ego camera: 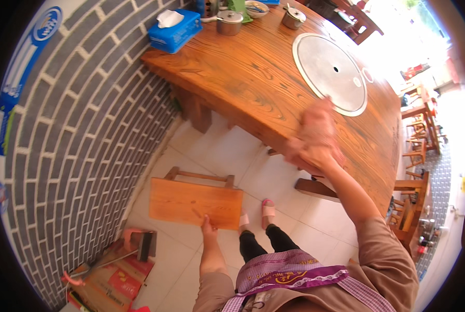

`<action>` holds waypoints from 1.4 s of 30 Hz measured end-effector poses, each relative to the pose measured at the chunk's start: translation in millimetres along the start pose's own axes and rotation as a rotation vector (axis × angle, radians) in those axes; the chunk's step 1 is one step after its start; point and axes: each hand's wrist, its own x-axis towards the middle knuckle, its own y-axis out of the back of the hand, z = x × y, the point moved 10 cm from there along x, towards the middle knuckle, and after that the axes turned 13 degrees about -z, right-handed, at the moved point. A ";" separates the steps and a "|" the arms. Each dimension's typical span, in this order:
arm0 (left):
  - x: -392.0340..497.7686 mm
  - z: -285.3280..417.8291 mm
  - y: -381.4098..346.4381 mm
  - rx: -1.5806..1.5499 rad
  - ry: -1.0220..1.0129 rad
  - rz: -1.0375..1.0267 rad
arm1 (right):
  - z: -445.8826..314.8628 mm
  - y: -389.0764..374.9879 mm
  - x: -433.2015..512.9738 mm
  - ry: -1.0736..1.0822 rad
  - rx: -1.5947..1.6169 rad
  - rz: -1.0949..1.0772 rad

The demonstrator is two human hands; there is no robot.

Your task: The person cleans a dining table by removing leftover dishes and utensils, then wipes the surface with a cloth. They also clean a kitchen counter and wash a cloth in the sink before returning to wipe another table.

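My left hand [209,226] grips the near edge of a small wooden bench [193,202], thumb on its top and fingers under it. The bench stands tilted in view beside my feet. Over the near edge of the wooden table [255,85] is my right hand [314,136], blurred; whether it holds anything cannot be told. Just beyond it, a round metal disc with a pale rim [330,74] and a small dark hole is set on the tabletop. A blue tissue box [175,30] sits at the table's far left corner, near lidded metal pots [229,22].
A grey brick wall [88,128] runs along the left. Flattened cardboard [115,277] and a long-handled tool [146,245] lie on the floor at lower left. A dark wooden bench end [316,190] juts from under the table. More wooden tables and stools [416,148] stand at right.
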 end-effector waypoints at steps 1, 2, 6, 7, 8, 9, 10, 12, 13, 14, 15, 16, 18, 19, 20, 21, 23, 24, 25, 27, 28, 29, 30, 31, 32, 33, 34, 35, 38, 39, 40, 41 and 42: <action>3.9 -2.8 11.0 -0.003 0.019 0.080 | -25.6 8.9 28.7 0.047 -0.024 0.027; 3.3 -3.2 25.7 -0.007 0.030 0.166 | -53.5 21.7 56.3 0.121 -0.041 0.099; -2.4 18.3 57.6 -0.044 -0.029 0.169 | -148.6 53.3 145.5 0.416 0.145 0.315; -7.7 34.3 61.8 -0.039 -0.083 0.096 | -165.5 56.2 162.3 0.493 0.216 0.332; -14.9 49.3 74.9 -0.039 -0.089 0.124 | -174.4 62.1 168.9 0.597 0.290 0.389; -22.8 71.2 81.1 0.042 -0.112 0.064 | -174.4 51.6 183.5 0.579 0.275 0.274; -38.1 86.5 103.7 0.113 -0.077 0.168 | -168.3 41.5 184.0 0.594 0.255 0.195; -56.7 124.7 120.7 0.216 -0.123 0.136 | -142.2 38.6 157.2 0.730 0.163 0.246; -65.2 139.6 126.8 0.308 -0.161 0.148 | -107.8 17.9 151.5 0.601 0.144 0.077; -76.1 156.0 138.5 0.402 -0.180 0.245 | -74.3 10.8 126.0 0.554 0.184 0.108; -91.7 171.1 152.5 0.501 -0.198 0.414 | -45.8 8.2 95.2 0.566 0.223 0.184; -110.4 191.1 156.4 0.731 -0.263 0.609 | -11.6 -5.1 76.7 0.464 0.267 0.129; -157.2 221.6 143.7 1.191 -0.338 1.115 | 34.8 -37.7 35.3 0.277 0.314 0.001; -171.4 228.9 127.0 1.283 -0.463 1.175 | 43.6 -46.8 20.2 0.232 0.331 -0.032; -181.6 228.3 106.9 1.367 -0.581 1.186 | 43.7 -51.5 11.5 0.202 0.342 -0.040; -188.8 224.6 91.0 1.421 -0.610 1.203 | 41.1 -50.8 8.2 0.167 0.356 -0.047; -169.8 208.8 80.0 1.492 -0.201 1.002 | 21.3 -41.0 22.5 0.087 0.395 -0.069; -169.9 205.2 54.7 1.280 -0.403 0.798 | 12.2 -39.4 30.8 0.000 0.386 -0.149; -169.7 203.0 24.3 1.170 -0.515 0.677 | -1.2 -15.3 50.4 0.033 0.326 -0.086; -177.7 207.4 -51.0 1.333 -0.576 0.727 | -44.8 19.4 123.2 0.105 0.182 -0.074; -185.6 211.8 -109.6 1.447 -0.754 0.679 | -74.4 29.7 151.7 0.188 0.127 -0.055; -189.0 211.7 -166.4 1.542 -0.840 0.637 | -99.4 38.2 179.9 0.265 0.071 -0.035; -193.3 212.3 -229.5 1.647 -0.966 0.581 | -126.6 43.0 209.1 0.332 0.109 -0.016; -191.2 213.7 -282.9 1.628 -0.980 0.490 | -149.0 57.4 226.4 0.447 0.174 0.113; -191.2 211.6 -340.0 1.613 -1.023 0.386 | -169.9 61.7 239.0 0.528 0.178 0.153; -191.8 208.0 -394.8 1.597 -1.053 0.282 | -184.7 60.3 240.4 0.605 0.156 0.164; -198.0 204.7 -447.7 1.627 -1.130 0.221 | -188.9 62.4 230.3 0.689 0.237 0.205; -204.4 200.3 -495.4 1.659 -1.200 0.156 | -191.5 57.6 221.6 0.706 0.202 0.174; -216.9 177.7 -622.3 1.706 -1.501 -0.105 | -107.6 75.9 126.2 0.675 0.661 0.419; -221.8 166.1 -653.8 1.709 -1.608 -0.218 | -83.2 64.5 109.9 0.640 0.709 0.248; -216.8 151.6 -681.1 1.783 -1.638 -0.272 | -59.3 58.8 88.8 0.623 0.689 0.175; -206.4 135.8 -704.2 1.754 -1.590 -0.403 | -33.3 46.8 72.3 0.554 0.667 0.061; -193.1 116.7 -725.0 1.820 -1.521 -0.479 | -6.0 43.5 50.3 0.515 0.625 0.074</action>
